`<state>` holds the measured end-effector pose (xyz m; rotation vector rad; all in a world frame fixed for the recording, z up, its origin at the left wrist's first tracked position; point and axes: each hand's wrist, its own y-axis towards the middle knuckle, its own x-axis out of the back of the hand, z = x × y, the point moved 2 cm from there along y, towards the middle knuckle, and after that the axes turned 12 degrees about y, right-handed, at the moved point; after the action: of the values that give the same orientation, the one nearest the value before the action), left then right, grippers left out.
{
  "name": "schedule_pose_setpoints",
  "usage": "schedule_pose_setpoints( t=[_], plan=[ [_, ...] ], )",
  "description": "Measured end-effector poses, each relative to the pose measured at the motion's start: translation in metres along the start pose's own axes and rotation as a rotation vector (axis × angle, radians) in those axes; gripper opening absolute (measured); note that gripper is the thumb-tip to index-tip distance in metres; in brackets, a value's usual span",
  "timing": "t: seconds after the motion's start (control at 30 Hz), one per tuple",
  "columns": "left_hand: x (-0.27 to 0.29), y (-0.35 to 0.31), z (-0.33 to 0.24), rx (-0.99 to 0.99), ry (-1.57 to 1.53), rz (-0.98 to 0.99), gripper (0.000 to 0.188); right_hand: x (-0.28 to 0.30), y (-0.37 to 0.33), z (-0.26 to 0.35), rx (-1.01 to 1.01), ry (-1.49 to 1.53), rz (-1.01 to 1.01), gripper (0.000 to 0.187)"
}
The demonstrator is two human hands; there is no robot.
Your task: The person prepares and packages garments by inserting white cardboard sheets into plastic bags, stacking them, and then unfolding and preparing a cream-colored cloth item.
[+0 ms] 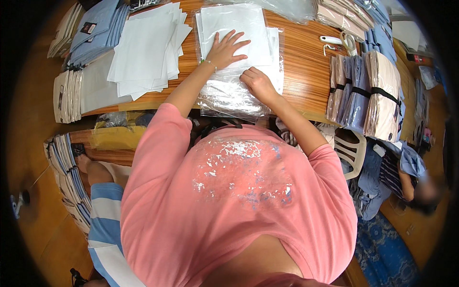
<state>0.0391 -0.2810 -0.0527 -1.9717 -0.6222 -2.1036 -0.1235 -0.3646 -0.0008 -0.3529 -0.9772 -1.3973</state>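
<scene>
Table [306, 67] of striped brown wood stretches across the upper part of the frame. At top centre we have a pile of clear plastic bags [224, 98], glossy and creased. Toward the upper left we see a loose stack of white papers [143, 52]; at the upper right, banded garment bundles [382, 93] in beige and blue. A white sheet [239, 24] lies at top centre, within the bags' outline; we cannot tell whether it is inside one. Our left hand [224, 51] rests on it palm down, fingers spread wide, grasping nothing. Our right hand [260, 85], lower and rightward, curls over the plastic; we cannot tell whether its fingertips pinch anything.
</scene>
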Motion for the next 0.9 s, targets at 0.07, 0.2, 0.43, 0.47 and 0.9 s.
schedule_pose_setpoints(
  t=[0.07,0.2,0.43,0.47,0.9],
  plan=[
    [0.001,0.002,-0.001,0.011,0.000,0.015,0.059,0.003,-0.003,0.002,0.050,0.014,0.017,0.011],
    [-0.001,0.005,0.001,0.049,0.013,0.046,0.059,0.002,-0.023,0.026,0.095,0.074,0.094,0.012],
    [-0.004,0.010,0.015,0.078,-0.069,0.036,0.054,-0.013,-0.061,0.033,-0.076,0.139,-0.031,0.012],
    [0.000,0.009,0.019,0.092,-0.113,0.054,0.053,-0.016,-0.060,0.032,-0.080,0.145,-0.042,0.012],
    [0.080,-0.134,-0.067,0.125,-0.353,0.009,0.019,0.006,-0.064,0.018,-0.071,-0.047,-0.056,0.019]
  ],
)
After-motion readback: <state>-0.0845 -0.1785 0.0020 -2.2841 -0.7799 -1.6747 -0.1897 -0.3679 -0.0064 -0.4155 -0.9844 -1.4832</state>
